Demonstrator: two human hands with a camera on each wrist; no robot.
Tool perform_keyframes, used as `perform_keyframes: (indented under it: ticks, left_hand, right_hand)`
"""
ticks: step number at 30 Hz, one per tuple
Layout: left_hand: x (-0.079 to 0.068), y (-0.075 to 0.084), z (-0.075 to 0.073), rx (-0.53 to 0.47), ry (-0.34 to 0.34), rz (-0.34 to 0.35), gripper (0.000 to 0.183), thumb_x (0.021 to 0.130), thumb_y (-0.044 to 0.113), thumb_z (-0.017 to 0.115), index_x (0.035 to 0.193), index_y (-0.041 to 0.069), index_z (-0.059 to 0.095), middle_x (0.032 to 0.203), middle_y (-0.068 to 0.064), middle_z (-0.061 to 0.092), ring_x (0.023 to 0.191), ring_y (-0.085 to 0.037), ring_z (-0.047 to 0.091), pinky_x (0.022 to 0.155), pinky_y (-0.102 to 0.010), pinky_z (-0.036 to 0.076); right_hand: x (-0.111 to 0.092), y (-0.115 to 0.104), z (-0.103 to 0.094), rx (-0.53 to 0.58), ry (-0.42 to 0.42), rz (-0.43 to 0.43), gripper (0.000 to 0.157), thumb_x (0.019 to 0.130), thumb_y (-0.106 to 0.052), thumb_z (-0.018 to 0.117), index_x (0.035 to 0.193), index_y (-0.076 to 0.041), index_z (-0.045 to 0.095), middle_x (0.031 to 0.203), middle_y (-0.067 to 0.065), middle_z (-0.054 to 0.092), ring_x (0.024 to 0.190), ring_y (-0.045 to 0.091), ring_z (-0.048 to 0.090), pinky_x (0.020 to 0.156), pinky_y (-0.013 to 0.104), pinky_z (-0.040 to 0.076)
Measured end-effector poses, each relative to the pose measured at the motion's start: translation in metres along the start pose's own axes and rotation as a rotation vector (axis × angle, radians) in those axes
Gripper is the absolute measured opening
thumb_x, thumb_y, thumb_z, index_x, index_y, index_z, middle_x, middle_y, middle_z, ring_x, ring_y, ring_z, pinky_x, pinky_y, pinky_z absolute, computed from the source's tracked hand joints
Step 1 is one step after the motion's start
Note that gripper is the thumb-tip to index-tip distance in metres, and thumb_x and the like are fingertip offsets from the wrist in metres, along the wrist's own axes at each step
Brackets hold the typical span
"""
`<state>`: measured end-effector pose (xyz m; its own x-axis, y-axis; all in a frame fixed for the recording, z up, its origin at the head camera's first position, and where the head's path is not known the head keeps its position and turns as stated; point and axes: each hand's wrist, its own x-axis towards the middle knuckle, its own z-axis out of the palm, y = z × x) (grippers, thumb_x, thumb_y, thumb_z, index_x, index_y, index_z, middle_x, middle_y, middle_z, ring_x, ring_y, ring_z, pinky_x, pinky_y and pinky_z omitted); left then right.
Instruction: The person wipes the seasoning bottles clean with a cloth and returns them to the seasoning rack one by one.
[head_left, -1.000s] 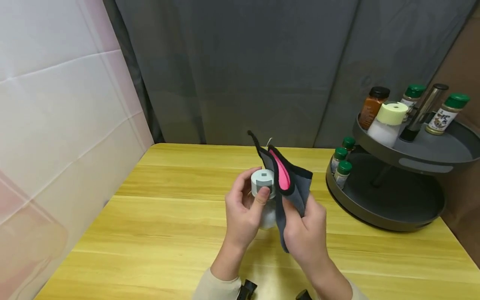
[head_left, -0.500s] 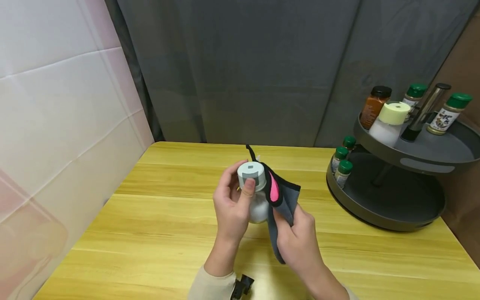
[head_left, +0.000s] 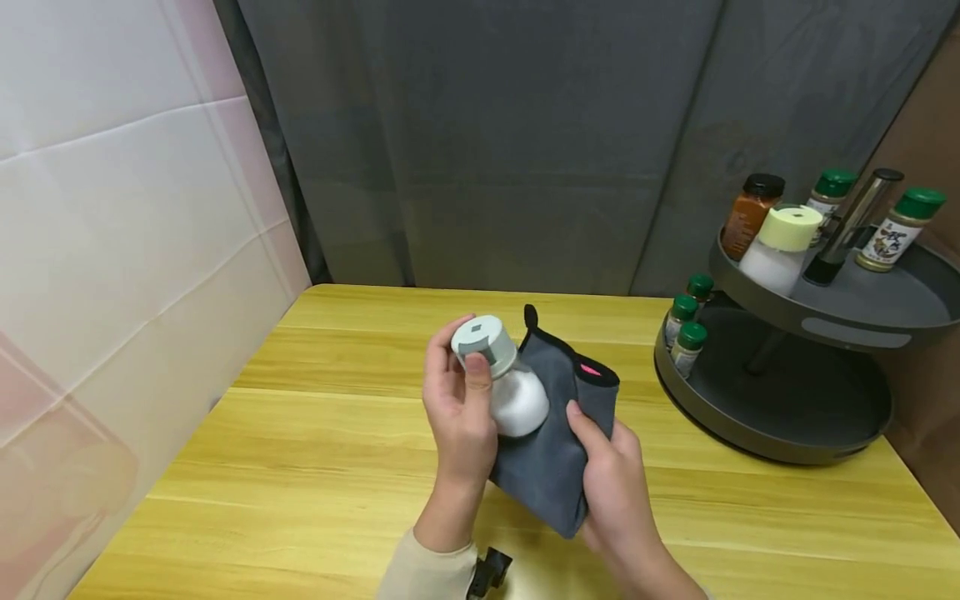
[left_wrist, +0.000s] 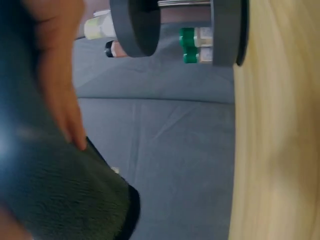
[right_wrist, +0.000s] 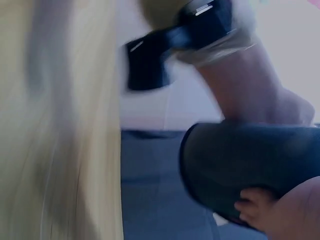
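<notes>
My left hand [head_left: 459, 408] grips a small jar [head_left: 519, 403] by its pale grey-white cap [head_left: 483, 340], thumb on the cap's front. White contents show through the jar's clear rounded body, and it leans with its base toward the right. In my right hand [head_left: 618, 487] is a grey cloth [head_left: 542, 467] with black edging, a hanging loop and a bit of pink at its top fold. The cloth lies against the jar's base and right side. Close up, the left wrist view shows the cloth [left_wrist: 65, 185] with fingers [left_wrist: 62, 107] along its edge.
At the right stands a two-tier dark turntable rack [head_left: 780, 450]. Its upper tier holds an orange-brown spice bottle [head_left: 752, 215], a yellow-capped jar [head_left: 782, 242], a grinder-like cylinder [head_left: 853, 225] and green-capped bottles [head_left: 896, 233]. Small green-capped bottles [head_left: 686, 346] stand on the lower tier. A grey curtain [head_left: 480, 150] hangs behind the wooden table [head_left: 322, 450].
The jar has shifted left and tipped from upright, its base now to the right. The cloth has been turned and spread against it, hiding most of its pink part.
</notes>
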<state>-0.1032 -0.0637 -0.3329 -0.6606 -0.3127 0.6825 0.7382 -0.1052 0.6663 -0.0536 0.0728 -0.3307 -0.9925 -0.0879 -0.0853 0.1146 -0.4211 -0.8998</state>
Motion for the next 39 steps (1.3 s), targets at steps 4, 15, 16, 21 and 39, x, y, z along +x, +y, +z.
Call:
perform_keyframes:
  ticks: [4, 15, 16, 21, 39]
  left_hand:
    - [-0.004, -0.005, 0.005, -0.072, -0.02, 0.005, 0.047, 0.111, 0.03, 0.056, 0.136, -0.008, 0.041, 0.113, -0.012, 0.069, 0.102, -0.021, 0.073, 0.093, -0.033, 0.061]
    - [-0.018, 0.001, 0.031, -0.356, 0.178, -0.172, 0.039, 0.087, -0.008, 0.078, 0.116, 0.004, 0.055, 0.099, -0.005, 0.072, 0.09, -0.022, 0.077, 0.092, -0.04, 0.062]
    - [-0.017, -0.001, 0.032, -0.35, 0.182, -0.164, 0.04, 0.088, -0.007, 0.079, 0.118, 0.004, 0.055, 0.1, -0.005, 0.072, 0.091, -0.021, 0.077, 0.093, -0.04, 0.062]
    - [-0.011, -0.01, 0.024, -0.262, 0.182, -0.13, 0.047, 0.088, 0.0, 0.082, 0.123, 0.0, 0.051, 0.101, -0.004, 0.072, 0.095, -0.022, 0.076, 0.097, -0.038, 0.06]
    - [-0.011, -0.014, 0.018, -0.271, 0.064, -0.092, 0.044, 0.104, 0.022, 0.071, 0.136, 0.016, 0.042, 0.116, -0.002, 0.064, 0.108, -0.022, 0.07, 0.106, -0.034, 0.053]
  right_hand:
    - [-0.002, -0.004, 0.002, 0.145, -0.068, 0.007, 0.059, 0.115, -0.036, 0.046, 0.162, -0.004, 0.032, 0.162, 0.014, 0.044, 0.142, 0.019, 0.057, 0.113, 0.04, 0.054]
    - [0.008, 0.005, 0.006, 0.15, -0.005, -0.115, 0.051, 0.117, -0.034, 0.038, 0.16, -0.005, 0.037, 0.16, 0.012, 0.048, 0.145, 0.016, 0.054, 0.115, 0.032, 0.051]
    - [0.007, 0.007, 0.005, 0.163, -0.029, -0.095, 0.052, 0.117, -0.034, 0.038, 0.16, -0.005, 0.036, 0.162, 0.013, 0.046, 0.146, 0.016, 0.053, 0.116, 0.033, 0.05]
    - [-0.006, 0.007, 0.002, 0.184, -0.086, 0.001, 0.058, 0.116, -0.038, 0.042, 0.163, -0.006, 0.029, 0.165, 0.011, 0.041, 0.147, 0.014, 0.052, 0.118, 0.035, 0.048]
    - [-0.001, -0.006, -0.008, 0.175, -0.106, 0.05, 0.056, 0.117, -0.039, 0.037, 0.164, -0.011, 0.027, 0.164, 0.003, 0.042, 0.144, 0.01, 0.054, 0.119, 0.035, 0.048]
